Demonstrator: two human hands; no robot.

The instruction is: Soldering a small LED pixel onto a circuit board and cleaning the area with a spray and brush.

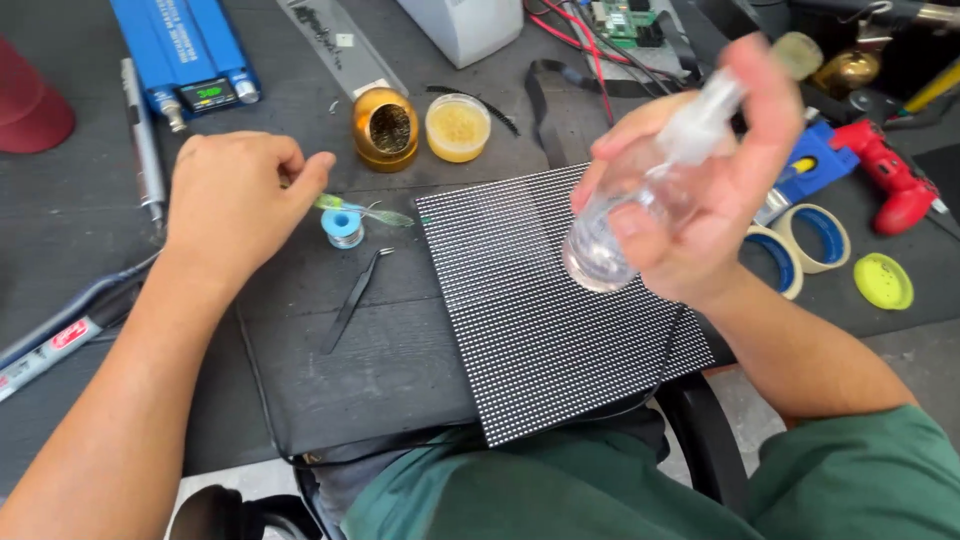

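The right hand (700,200) wraps its fingers round a clear bottle (640,200) tilted over the dotted panel (540,310); the left hand (235,200), fingers curled, pinches something small by the solder spool (343,226).

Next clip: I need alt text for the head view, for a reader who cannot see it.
The right hand holds a clear plastic squeeze bottle above a black square dotted panel on a dark table. The left hand pinches a thin green-tinted strip beside a small blue solder spool and black tweezers.
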